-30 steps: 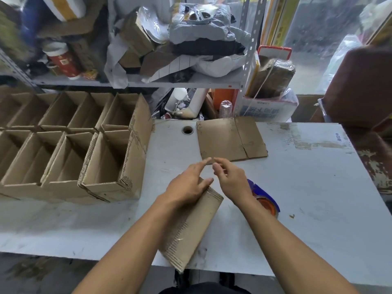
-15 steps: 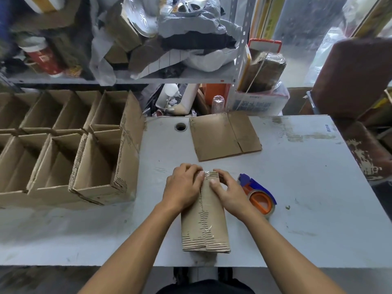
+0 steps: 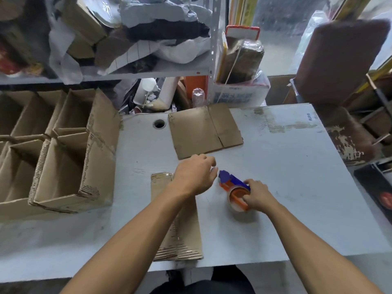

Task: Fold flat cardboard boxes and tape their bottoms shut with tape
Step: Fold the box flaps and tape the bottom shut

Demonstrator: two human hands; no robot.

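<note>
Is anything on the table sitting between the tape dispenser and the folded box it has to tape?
Nothing on the table does. The right hand grips the tape dispenser just right of the folded box. Only the left hand and its forearm cross above the box's far end.

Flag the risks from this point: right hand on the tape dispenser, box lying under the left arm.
1. The left hand reaches toward the tape dispenser and no longer presses the folded box; its flaps may spring open before taping.
2. The box's near end sits at the table edge; a tape pull could drag it off.
3. The right hand grips low on the roll, so the dispenser may twist.
</note>
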